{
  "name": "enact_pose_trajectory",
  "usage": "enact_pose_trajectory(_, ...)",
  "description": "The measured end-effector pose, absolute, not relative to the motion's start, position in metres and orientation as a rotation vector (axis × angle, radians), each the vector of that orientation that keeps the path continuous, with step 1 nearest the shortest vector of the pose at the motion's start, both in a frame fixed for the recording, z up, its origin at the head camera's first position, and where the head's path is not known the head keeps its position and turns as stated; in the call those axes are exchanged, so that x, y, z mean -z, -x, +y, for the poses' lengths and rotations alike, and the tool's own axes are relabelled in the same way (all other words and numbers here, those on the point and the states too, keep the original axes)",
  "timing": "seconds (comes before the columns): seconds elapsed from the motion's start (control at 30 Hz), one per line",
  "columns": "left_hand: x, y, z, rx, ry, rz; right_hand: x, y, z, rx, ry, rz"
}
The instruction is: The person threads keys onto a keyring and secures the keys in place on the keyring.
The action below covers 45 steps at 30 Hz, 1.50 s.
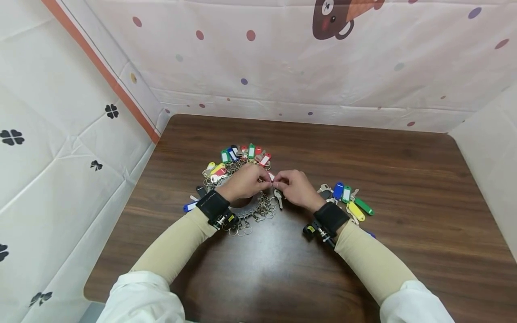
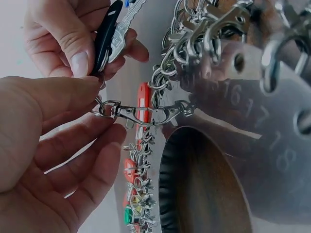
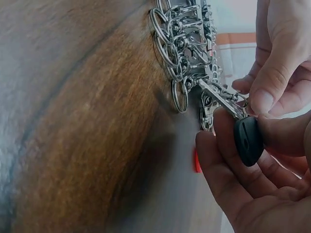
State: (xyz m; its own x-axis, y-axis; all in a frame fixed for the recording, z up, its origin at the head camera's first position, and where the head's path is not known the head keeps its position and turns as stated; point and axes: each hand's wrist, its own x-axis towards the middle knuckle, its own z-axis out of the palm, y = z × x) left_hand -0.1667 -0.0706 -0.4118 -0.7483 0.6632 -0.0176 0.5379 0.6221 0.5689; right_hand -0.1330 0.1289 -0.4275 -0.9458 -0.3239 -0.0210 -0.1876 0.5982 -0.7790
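Note:
My left hand (image 1: 247, 181) pinches the small split ring (image 2: 98, 106) at the end of a silver swivel clasp (image 2: 131, 114). That clasp is hooked to a round clear plate (image 2: 286, 165) with a big central hole and engraved numbers. Close against it, my right hand (image 1: 298, 188) holds a black key tag (image 3: 249, 141) with a silver key (image 3: 221, 99) by its ring end. The fingertips of both hands meet there, and they partly hide how the rings join. Clasps and rings line the plate's rim, several bearing coloured tags.
Loose keys with blue (image 1: 338, 191), green (image 1: 364, 206) and yellow (image 1: 355, 211) tags lie right of my right wrist. Around the plate's far side fan tagged keys, among them a green tag (image 1: 251, 151). Bare rings (image 1: 241, 229) hang at its near side on the brown table (image 1: 404, 179).

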Motion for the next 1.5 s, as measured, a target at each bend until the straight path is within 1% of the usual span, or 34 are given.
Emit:
enact_pose_trajectory(0.3, 0.417, 0.166, -0.075, -0.903, -0.914, 2.569, 0.426, 0.134, 0.129, 1.295, 0.431, 2.645)
enact_pose_trajectory(0.5, 0.415, 0.166, -0.076, -0.927, -0.918, 2.505, 0.425, 0.134, 0.129, 1.301, 0.412, 2.657)
enact_pose_trajectory(0.8, 0.422, 0.162, -0.094, -1.001, -0.839, 2.540, 0.434, 0.134, 0.112, 1.336, 0.485, 2.652)
enact_pose_trajectory(1.1, 0.417, 0.177, -0.082, -1.039, -0.900, 2.424, 0.428, 0.137, 0.127, 1.372, 0.450, 2.674)
enact_pose_trajectory(1.5, 0.412, 0.177, -0.087, -1.011, -0.950, 2.315, 0.429, 0.135, 0.125, 1.376, 0.441, 2.678)
